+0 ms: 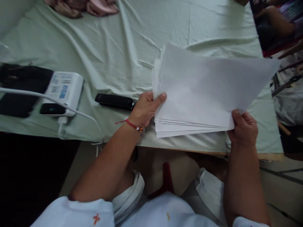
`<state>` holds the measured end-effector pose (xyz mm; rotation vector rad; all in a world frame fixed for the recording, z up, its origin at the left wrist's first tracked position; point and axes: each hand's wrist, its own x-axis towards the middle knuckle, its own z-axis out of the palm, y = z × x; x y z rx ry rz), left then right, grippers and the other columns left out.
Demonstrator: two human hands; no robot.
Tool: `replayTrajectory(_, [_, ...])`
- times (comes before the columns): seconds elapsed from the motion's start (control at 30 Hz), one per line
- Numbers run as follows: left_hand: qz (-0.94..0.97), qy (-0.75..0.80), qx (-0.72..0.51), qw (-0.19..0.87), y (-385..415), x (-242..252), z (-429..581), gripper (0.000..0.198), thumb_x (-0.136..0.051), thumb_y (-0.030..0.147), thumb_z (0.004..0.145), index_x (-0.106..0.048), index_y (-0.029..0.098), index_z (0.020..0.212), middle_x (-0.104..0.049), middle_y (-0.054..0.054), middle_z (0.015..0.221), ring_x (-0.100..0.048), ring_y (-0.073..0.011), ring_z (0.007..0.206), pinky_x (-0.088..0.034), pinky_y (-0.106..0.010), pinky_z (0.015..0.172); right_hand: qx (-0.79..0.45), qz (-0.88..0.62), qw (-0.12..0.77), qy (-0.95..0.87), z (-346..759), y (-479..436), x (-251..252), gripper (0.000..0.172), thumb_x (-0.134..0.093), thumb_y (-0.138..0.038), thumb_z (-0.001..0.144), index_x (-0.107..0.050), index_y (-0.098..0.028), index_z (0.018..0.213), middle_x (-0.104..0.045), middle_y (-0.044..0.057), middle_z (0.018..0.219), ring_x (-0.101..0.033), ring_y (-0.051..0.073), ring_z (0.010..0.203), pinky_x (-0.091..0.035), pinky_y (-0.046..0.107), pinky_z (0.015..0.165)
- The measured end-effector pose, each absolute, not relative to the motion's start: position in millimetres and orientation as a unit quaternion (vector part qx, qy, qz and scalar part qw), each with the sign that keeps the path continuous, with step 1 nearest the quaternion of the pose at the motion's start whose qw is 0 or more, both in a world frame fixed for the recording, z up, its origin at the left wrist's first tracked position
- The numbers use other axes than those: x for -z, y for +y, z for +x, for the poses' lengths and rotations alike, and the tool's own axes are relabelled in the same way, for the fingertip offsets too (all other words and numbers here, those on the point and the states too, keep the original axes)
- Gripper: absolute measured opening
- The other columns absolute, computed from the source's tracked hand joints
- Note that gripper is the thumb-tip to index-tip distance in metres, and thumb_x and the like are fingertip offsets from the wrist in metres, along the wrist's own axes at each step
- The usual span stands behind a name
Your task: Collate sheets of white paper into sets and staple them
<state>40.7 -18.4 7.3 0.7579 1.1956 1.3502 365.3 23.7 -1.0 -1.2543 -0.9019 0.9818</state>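
Two hands, one stack of paper, over the near edge of the table.
The left hand, one red bracelet at its wrist, pinches the stack's left side, thumb on top; the right hand pinches the near right corner between thumb and fingers. Several sheets show, too closely overlapped for me to count. One black device lies just beside the left hand; whether they touch I can't tell. Toward the table's near left corner sits one white box, and one pink cloth lies bunched at the far left.
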Motion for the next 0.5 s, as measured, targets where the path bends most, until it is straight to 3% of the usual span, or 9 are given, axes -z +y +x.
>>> replayTrajectory(0.13, [0.408, 0.523, -0.577, 0.476, -21.8, -15.1, 29.1, 0.032, -0.088, 0.05, 0.082, -0.075, 0.02, 0.084, -0.078, -0.006, 0.087, -0.076, -0.0268, 0.1, -0.066, -0.037, 0.081, -0.469, -0.509, 0.58, -0.431, 369.0, 25.4, -4.3, 0.03, -0.094, -0.019, 0.056, -0.076, -0.024, 0.079, -0.082, -0.001, 0.092, -0.072, 0.015, 0.089, -0.059, 0.031, 0.095])
replayTrajectory(0.33, [0.461, 0.532, -0.572, 0.42, -26.3, -18.1, 24.4, 0.025, -0.087, 0.046, 0.081, -0.079, 0.023, 0.085, -0.079, -0.005, 0.096, -0.073, -0.0291, 0.107, -0.066, -0.041, 0.085, -0.462, -0.502, 0.593, -0.426, 370.0, 27.9, -10.2, 0.036, -0.096, -0.018, 0.051, -0.074, -0.021, 0.079, -0.081, 0.001, 0.094, -0.071, 0.016, 0.086, -0.06, 0.032, 0.087])
replayTrajectory(0.5, [0.482, 0.531, -0.58, 0.387, -28.7, -26.7, 21.5, 0.025, -0.088, 0.042, 0.078, -0.073, 0.025, 0.07, -0.077, -0.004, 0.091, -0.074, -0.0285, 0.104, -0.065, -0.041, 0.083, -0.436, -0.498, 0.646, -0.379, 354.4, 29.8, -16.2, 0.048, -0.094, -0.009, 0.037, -0.068, -0.021, 0.076, -0.079, 0.001, 0.102, -0.07, 0.022, 0.102, -0.058, 0.043, 0.101])
